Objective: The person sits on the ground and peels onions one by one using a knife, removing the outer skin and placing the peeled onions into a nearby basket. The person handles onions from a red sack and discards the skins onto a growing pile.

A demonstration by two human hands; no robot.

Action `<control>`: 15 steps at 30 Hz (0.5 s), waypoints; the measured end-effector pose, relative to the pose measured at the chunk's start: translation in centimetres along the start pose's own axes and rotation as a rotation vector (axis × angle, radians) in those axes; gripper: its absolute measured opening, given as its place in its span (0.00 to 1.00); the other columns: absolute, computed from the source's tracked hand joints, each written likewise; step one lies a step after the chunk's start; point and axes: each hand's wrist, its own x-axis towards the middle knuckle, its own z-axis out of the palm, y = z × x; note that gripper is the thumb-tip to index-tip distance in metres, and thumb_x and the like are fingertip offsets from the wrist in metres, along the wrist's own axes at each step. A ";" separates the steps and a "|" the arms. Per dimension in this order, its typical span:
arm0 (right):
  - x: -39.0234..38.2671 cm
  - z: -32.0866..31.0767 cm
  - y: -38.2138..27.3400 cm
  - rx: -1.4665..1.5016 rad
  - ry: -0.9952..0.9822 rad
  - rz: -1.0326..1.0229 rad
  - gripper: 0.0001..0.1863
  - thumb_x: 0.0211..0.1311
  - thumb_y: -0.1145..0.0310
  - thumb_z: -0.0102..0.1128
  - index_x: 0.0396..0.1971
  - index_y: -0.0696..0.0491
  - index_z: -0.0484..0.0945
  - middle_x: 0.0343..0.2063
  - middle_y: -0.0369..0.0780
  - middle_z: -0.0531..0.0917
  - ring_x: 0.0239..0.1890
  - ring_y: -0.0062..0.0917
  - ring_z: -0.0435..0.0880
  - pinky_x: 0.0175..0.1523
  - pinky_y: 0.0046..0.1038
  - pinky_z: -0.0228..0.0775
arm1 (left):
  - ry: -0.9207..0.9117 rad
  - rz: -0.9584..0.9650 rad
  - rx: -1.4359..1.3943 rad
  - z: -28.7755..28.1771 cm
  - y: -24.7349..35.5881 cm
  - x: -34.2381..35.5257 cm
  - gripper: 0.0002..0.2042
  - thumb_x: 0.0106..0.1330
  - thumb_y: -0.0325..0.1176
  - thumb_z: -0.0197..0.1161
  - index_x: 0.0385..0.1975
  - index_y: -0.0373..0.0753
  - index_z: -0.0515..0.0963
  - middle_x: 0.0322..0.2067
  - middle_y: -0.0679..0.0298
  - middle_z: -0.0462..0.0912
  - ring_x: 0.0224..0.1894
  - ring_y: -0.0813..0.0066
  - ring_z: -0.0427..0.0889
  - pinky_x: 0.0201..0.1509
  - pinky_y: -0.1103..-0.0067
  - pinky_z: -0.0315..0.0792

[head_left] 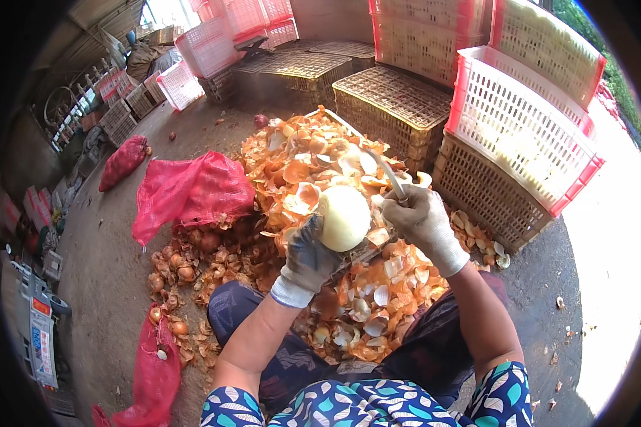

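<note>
A peeled, pale onion [344, 218] rests in my left hand [309, 257], its gloved fingers closed round the lower left side. My right hand [420, 222], also gloved, grips a knife [387, 173] whose curved blade points up and to the left. Knife and onion are apart. Beneath both hands lies a big heap of orange onion skins [299, 171], and more loose skins [377, 302] lie between my knees. Unpeeled onions [186, 273] are scattered on the floor to the left, beside a red mesh sack [196, 188].
Brown plastic crates [394, 99] stand beyond the heap. At right, a white-and-red crate [523, 121] holding pale onions sits on another brown crate. A flat red mesh sack [153, 373] lies at lower left, a filled one [123, 163] farther off. A parked vehicle [39, 320] shows at far left.
</note>
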 end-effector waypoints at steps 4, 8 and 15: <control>-0.4 -0.1 -0.8 -0.077 -0.131 0.139 0.24 0.60 0.48 0.60 0.37 0.57 0.80 0.22 0.43 0.82 0.24 0.31 0.83 0.30 0.37 0.75 | 0.012 -0.011 -0.385 1.6 2.5 -0.2 0.33 0.60 0.38 0.66 0.65 0.39 0.60 0.57 0.57 0.72 0.59 0.63 0.73 0.62 0.66 0.71; -1.7 2.5 -1.8 0.721 -0.236 0.401 0.29 0.59 0.42 0.60 0.44 0.54 0.75 0.22 0.39 0.79 0.16 0.19 0.76 0.12 0.21 0.58 | 0.064 0.093 0.053 4.3 3.4 -1.0 0.36 0.62 0.41 0.65 0.67 0.33 0.57 0.61 0.57 0.68 0.63 0.67 0.68 0.67 0.69 0.62; 4.4 -5.4 -3.2 1.371 0.142 0.316 0.33 0.61 0.43 0.58 0.43 0.63 0.70 0.32 0.46 0.82 0.15 0.17 0.79 0.19 0.16 0.78 | 0.013 0.126 0.039 0.9 6.0 -1.5 0.33 0.67 0.42 0.60 0.66 0.32 0.57 0.60 0.46 0.69 0.59 0.57 0.74 0.62 0.67 0.72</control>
